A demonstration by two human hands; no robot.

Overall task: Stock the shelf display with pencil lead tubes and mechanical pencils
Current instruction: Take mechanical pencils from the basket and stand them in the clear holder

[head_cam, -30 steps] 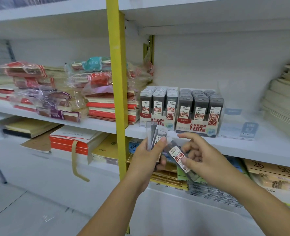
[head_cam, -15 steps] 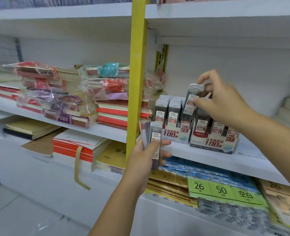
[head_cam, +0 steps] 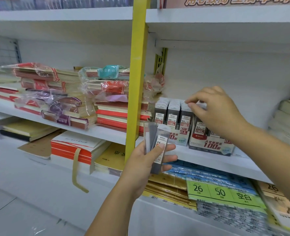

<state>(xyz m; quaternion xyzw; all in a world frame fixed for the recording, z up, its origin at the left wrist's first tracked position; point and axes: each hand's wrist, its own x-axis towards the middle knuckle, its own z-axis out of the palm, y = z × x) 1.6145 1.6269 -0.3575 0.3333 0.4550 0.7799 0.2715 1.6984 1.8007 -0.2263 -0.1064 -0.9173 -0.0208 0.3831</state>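
Risk: R hand (head_cam: 215, 114) fingertips (head_cam: 192, 106) bunched right on tube tops of 0.5 display box (head_cam: 173, 120). Sideways nudge could tip row or jam a tube. Can't tell if pinching one or just touching. L hand (head_cam: 146, 162) below-left of them, wrist upright, thumb clamped on spare lead tubes (head_cam: 155, 143). Loose fan, could slip.

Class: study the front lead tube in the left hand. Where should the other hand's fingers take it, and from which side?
Pinch the front lead tube at its upper end, above the label, across its narrow edges, coming from above and the right. The left hand clamps its lower half under the thumb, while the top stands clear, fanned rightward from the rear tube.
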